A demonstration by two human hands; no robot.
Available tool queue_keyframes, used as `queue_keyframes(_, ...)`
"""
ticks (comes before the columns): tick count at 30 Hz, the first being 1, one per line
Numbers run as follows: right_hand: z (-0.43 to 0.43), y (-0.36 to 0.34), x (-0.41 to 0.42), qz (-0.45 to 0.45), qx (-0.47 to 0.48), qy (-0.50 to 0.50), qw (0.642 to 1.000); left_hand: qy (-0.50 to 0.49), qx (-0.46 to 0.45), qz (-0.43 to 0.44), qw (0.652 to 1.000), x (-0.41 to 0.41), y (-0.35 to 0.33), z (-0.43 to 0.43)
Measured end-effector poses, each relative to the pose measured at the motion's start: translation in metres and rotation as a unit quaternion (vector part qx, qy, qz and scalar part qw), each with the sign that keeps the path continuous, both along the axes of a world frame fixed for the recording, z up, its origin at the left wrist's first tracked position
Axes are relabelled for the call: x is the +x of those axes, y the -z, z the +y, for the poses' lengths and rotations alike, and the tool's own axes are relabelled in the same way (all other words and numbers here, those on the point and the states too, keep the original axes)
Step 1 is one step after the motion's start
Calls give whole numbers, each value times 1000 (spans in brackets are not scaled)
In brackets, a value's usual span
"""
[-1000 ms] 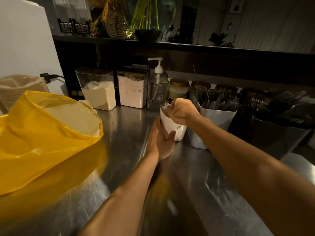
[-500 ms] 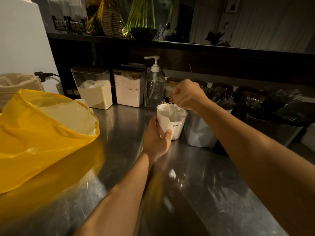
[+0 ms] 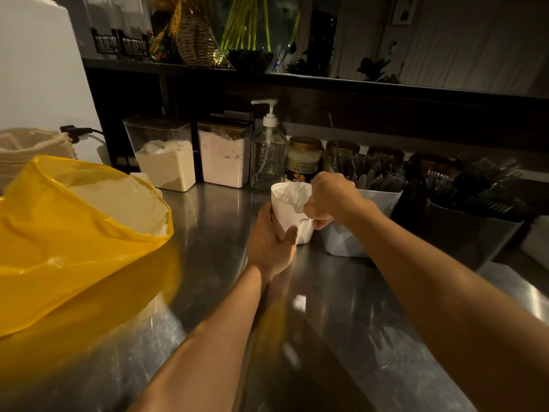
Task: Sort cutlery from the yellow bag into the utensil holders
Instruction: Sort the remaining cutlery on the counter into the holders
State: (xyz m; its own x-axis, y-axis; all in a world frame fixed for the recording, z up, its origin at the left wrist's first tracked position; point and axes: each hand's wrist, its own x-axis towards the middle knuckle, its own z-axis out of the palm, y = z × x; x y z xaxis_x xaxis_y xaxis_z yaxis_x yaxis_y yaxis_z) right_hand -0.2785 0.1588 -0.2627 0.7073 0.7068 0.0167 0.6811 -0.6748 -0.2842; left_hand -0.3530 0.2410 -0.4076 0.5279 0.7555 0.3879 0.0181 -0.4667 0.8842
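Lowered to the rim of the white holder (image 3: 292, 224), the right hand (image 3: 329, 200) is fisted over clear cutlery (image 3: 292, 193), its grip's contents impossible to tell, while the left hand (image 3: 271, 242) grips the holder on the counter (image 3: 208, 233).

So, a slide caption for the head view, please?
Left hand grips a white holder of clear cutlery; curled right hand sits at its rim.

A single wide-angle view from a camera on the person's head, facing forward and down over a steel counter (image 3: 208, 227). Close in, the left hand (image 3: 271, 242) and right hand (image 3: 329, 197) meet mid-frame — a back shelf (image 3: 356, 84) lies farthest.
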Motion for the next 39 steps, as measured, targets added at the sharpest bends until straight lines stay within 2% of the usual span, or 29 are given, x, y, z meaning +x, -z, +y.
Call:
queue_keyframes(6, -8, 10, -9, -97, 62, 34, 993, -27, -28, -20, 999, 2, -2, 1)
queue_keyframes(8, -11, 20, -11, -103, 97, 26, 990, -33, -56, -33, 997, 1, -6, 1)
queue_keyframes(13, -10, 45, -2, -69, 197, 24, 978, -152, 5, -68, 986, -6, -27, 2)
queue_keyframes(20, -14, 53, -6, -18, 320, -25, 947, -99, 50, -32, 993, 11, -67, 12)
queue_keyframes(23, -12, 55, -7, 4, 322, -38, 946, -56, 33, -19, 998, 20, -75, 12)
queue_keyframes(26, -10, 58, -5, -1, 305, -33, 952, -35, 12, -47, 998, 27, -76, 10)
queue_keyframes(31, -12, 62, -2, 30, 272, -16, 962, -105, 59, -102, 987, 19, -75, 13)
queue_keyframes(35, -14, 64, 3, 33, 270, -25, 962, -107, 125, -21, 986, 12, -61, 15)
queue_keyframes(39, -10, 63, 4, 43, 284, -60, 956, -91, 119, 25, 988, 5, -52, 16)
